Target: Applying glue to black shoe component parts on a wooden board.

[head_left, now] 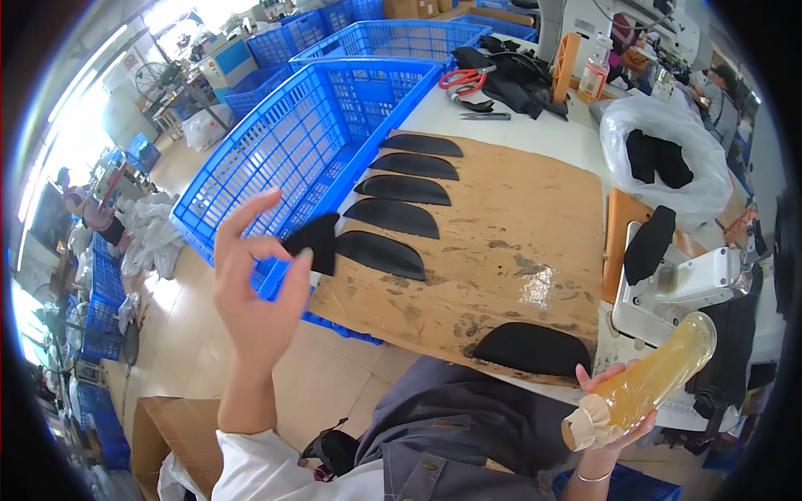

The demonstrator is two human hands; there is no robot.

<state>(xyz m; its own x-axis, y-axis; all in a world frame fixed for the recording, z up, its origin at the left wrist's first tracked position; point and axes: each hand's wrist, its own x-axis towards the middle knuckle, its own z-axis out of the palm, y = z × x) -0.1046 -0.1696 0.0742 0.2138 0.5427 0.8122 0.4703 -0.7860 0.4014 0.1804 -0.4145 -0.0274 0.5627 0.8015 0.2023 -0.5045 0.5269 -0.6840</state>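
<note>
- Head view: a stained brown board (518, 242) is seen lying on a white table (535, 134), its near edge overhanging toward the person.
- Left hand (259, 284): raised off the board's left edge, above a blue crate (309, 142). A small black piece (316, 242) is pinched between thumb and fingertips; the other fingers are spread.
- Right hand (614, 409): at the board's near right corner, closed round a yellowish translucent bottle (660, 376). The bottle's long axis runs from lower left up to upper right, away from the board.
- The two hands are held well apart, each clamped on its own thing.
- A row of five black half-moon pieces (393, 217) is laid along the board's left edge, running from far to near; each long axis lies roughly left to right, curved side upward in the picture.
- The nearest of the row (380, 255) is just beside the held piece, to its right; the left hand is far the nearer hand to the row.
- A sixth, larger black piece (535, 349) is laid at the board's near edge, just left of the right hand.
- At the table's far edge, red-handled scissors (464, 79) and black scraps are noted; a white bag (668, 159) sits at the right edge.
</note>
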